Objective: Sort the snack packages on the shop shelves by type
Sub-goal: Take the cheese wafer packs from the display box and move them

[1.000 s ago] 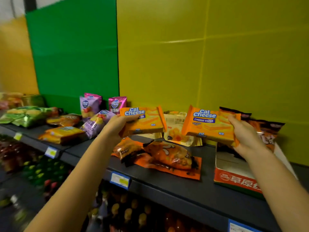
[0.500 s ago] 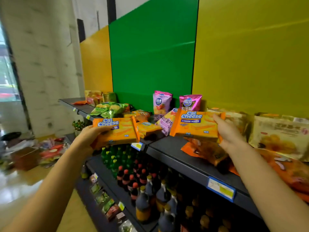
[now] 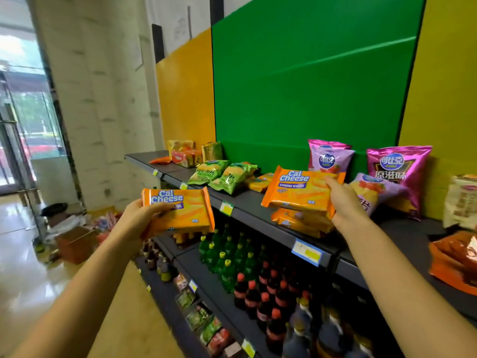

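Two wafer packs [image 3: 178,211] [image 3: 299,189], held level, long axes sideways

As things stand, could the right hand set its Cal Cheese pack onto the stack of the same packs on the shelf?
Probably yes. The right hand holds its Cal Cheese pack just above the stack of matching packs at the shelf's front edge, with nothing between them. The purple chip bag lies beside the stack, not over it.
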{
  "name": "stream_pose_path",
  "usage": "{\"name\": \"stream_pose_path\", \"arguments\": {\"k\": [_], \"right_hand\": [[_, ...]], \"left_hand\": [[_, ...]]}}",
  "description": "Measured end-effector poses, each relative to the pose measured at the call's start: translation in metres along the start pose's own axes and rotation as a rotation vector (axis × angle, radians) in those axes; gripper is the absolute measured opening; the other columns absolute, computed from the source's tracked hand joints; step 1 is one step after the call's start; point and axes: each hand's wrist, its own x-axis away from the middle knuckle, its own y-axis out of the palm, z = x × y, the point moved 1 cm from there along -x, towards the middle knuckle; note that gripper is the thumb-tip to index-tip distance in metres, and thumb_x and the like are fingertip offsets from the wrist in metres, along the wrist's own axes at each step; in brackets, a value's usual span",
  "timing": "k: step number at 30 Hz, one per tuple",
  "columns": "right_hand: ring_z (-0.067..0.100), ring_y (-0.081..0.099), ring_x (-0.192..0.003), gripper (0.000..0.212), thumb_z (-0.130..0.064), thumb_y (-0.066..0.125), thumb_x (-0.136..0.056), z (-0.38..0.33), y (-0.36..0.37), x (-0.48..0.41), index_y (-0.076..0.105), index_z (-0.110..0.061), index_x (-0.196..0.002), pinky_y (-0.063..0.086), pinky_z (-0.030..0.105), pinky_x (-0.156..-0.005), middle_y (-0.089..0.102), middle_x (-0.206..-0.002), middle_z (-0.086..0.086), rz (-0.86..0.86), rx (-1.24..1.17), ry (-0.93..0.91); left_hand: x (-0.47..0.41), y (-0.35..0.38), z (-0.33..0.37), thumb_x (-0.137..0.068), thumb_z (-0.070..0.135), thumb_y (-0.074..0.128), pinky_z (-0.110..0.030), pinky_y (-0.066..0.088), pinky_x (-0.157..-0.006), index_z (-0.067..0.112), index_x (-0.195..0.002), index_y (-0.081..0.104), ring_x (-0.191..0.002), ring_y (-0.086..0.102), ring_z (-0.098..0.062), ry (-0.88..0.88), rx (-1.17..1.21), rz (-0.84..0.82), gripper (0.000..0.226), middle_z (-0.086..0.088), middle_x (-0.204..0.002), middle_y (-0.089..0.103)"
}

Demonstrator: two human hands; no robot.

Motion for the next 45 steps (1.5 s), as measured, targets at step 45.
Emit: {"name": "stream_pose_path", "arguments": {"k": [45], "right_hand": [[0.027, 0.062, -0.083, 0.012, -0.025, 0.045, -0.095, 0.040, 0.155, -0.220, 0.054, -0.017, -0.096, 0.052, 0.040, -0.077, 0.064, -0.102, 0.013, 0.708, 0.670, -0.289]], "left_hand": [[-0.471, 0.345, -0.046, -0.078, 0.008, 0.071, -0.050, 0.053, -0.087, -0.003, -0.103, 0.055, -0.069, 0.060, -0.027, -0.050, -0.381, -1.156, 0.031, -0.016, -0.085, 0.064]]}}
